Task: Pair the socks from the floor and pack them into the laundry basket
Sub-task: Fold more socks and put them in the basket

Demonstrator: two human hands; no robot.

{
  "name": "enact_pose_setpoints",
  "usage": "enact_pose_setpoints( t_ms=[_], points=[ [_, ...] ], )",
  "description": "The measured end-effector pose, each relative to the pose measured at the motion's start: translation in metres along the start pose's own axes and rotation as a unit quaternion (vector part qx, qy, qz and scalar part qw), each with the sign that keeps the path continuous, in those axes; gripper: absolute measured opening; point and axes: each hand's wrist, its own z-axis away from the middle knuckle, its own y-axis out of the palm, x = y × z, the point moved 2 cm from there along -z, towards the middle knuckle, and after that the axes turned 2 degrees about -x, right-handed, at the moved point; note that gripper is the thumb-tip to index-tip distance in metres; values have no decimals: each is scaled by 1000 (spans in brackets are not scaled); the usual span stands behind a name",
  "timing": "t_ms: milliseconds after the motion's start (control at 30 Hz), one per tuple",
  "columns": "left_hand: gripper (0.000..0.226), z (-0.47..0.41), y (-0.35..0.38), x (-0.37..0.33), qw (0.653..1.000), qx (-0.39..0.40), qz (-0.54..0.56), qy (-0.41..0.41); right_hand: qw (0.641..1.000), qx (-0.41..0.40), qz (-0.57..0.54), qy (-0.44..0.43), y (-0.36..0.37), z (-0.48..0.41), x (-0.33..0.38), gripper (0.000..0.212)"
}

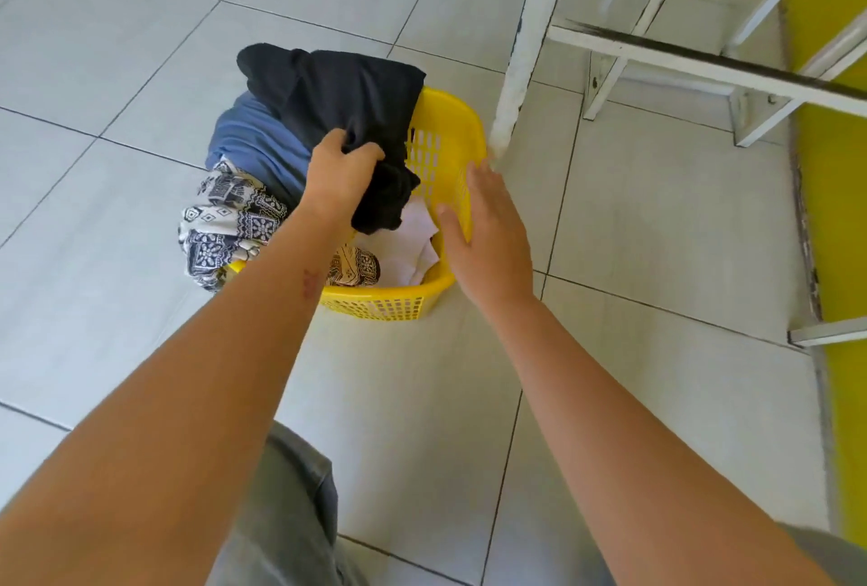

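Note:
A yellow plastic laundry basket (445, 134) stands on the tiled floor, stuffed with clothes. My left hand (340, 174) grips a black garment (338, 97) that lies on top and hangs over the far rim. Under it lie a blue garment (248, 144) and a black-and-white patterned cloth (225, 219) spilling over the left side. White cloth (413, 242) shows at the bottom. My right hand (488, 233) hovers flat over the basket's right rim, fingers apart, holding nothing. No socks are visible.
A white painted table leg (525, 36) stands right beside the basket, with white crossbars (657, 55) behind it. A yellow wall (835, 163) runs along the right. My grey-trousered legs (286, 515) are at the bottom. Pale floor tiles (117, 45) surround the basket.

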Motion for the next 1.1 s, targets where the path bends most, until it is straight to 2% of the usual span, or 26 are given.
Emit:
enact_pose_setpoints(
  t_ms=[100,267,367,467,600,633,700,800,833,867,967,1100],
  points=[
    [34,-19,4,22,992,78,-90,-49,997,36,70,20,11,5,8,68],
    [45,-28,25,47,957,218,-153,-115,985,26,166,35,13,7,14,63],
    [51,-33,33,55,925,289,-212,-126,981,36,186,46,12,8,16,62],
    [53,-41,38,58,904,317,-255,-131,982,34,180,46,12,8,16,61],
    [53,-56,48,71,904,323,-229,-164,986,19,163,40,15,9,15,59],
    [53,-59,52,75,902,320,-245,-155,987,13,158,38,16,10,14,59],
    [47,-64,57,77,880,324,-337,-83,988,-2,150,34,18,10,12,59],
    [11,-67,65,75,840,293,-456,18,989,-18,144,27,21,7,9,62],
    [10,-66,66,77,823,298,-482,27,989,-19,142,27,21,8,8,62],
    [14,-65,66,79,809,306,-500,34,989,-19,142,26,21,9,8,62],
    [59,-62,65,85,801,316,-504,66,988,-18,149,23,21,10,6,63],
    [64,-44,53,79,806,300,-487,155,986,-14,163,19,20,9,7,59]
  ],
)
